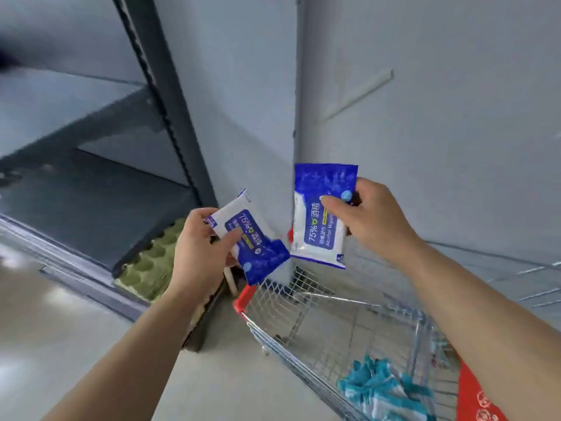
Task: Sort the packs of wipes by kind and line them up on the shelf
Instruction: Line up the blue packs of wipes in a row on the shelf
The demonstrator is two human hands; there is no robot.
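Observation:
Each hand holds one blue-and-white pack of 75% alcohol wipes in the air above a shopping cart. My left hand (202, 247) grips a pack (253, 238) tilted with its blue end pointing down and right, thumb on its label. My right hand (368, 217) pinches a second pack (320, 217) held nearly upright, blue end up, thumb on the front. The two packs are close but apart. The grey metal shelf (76, 183) lies to the left, its boards bare where they show.
A wire shopping cart (306, 311) with red trim stands below the hands, with teal-and-white packs (382, 390) in its near corner. Green egg trays (151, 262) are stacked on the floor by the shelf's dark upright post (170, 117). A grey wall stands behind.

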